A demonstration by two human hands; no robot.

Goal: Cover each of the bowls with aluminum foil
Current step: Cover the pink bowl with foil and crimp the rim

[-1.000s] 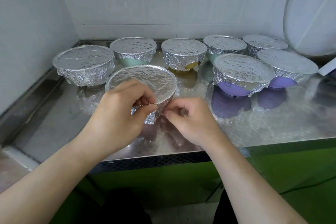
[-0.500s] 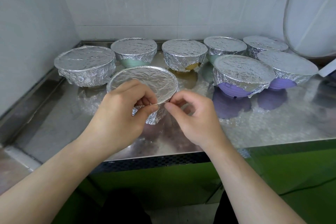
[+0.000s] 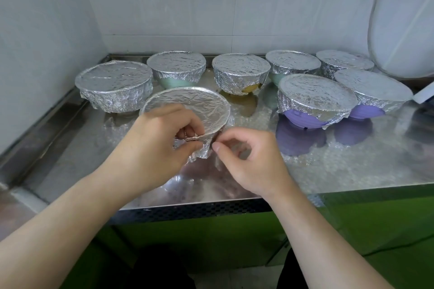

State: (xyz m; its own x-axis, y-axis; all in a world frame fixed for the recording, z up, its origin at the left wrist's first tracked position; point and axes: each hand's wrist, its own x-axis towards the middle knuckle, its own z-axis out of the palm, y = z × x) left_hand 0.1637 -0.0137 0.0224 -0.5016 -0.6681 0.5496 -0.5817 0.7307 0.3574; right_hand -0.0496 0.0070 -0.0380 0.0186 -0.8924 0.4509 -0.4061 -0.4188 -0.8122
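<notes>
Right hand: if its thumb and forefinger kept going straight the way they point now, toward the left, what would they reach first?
Most likely the loose foil flap hanging off the near bowl, just beyond the right hand fingertips; the left hand thumb pinches that foil right behind it. Depth is unclear, so the gap may be tiny or already closed.
</notes>
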